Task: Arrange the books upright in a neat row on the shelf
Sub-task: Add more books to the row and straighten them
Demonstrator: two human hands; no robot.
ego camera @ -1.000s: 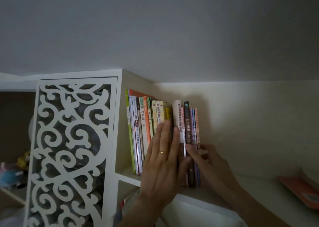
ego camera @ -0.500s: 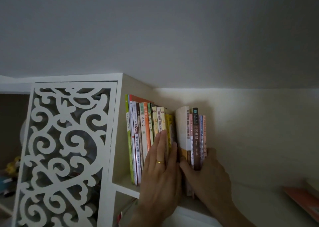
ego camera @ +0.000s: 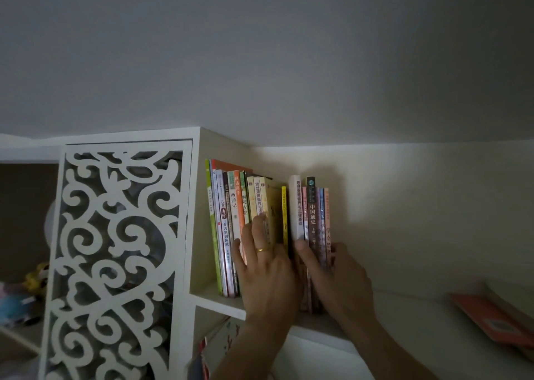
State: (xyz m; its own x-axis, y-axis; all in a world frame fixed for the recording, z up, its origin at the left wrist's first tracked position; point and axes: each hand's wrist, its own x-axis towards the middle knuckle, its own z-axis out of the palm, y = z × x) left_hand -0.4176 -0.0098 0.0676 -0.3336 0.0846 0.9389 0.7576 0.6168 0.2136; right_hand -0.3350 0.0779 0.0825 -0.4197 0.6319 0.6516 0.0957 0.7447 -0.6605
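Two groups of books are seen upright on a white shelf (ego camera: 213, 300) in dim light, split by a dark gap in which a thin yellow book (ego camera: 284, 217) stands almost alone. The left group of books (ego camera: 231, 223) is steadied by the left hand (ego camera: 265, 269), its fingers laid flat and straight against the spines, a gold ring (ego camera: 261, 250) on one finger; nothing is grasped. The right group of books (ego camera: 313, 220) is held by the right hand (ego camera: 338, 272), thumb at the near side of a white spine and fingers wrapped round the far end of the bundle.

The step in hand is judged to be the closing of the gap. It would best be done by sliding the right bundle leftward as one block along the shelf, pressure kept low near the base so the tops are not tipped, while the yellow book is guided upright between the groups. A carved white lattice panel (ego camera: 115, 249) stands beside the shelf, and an orange book (ego camera: 488, 319) lies flat, well apart to the right
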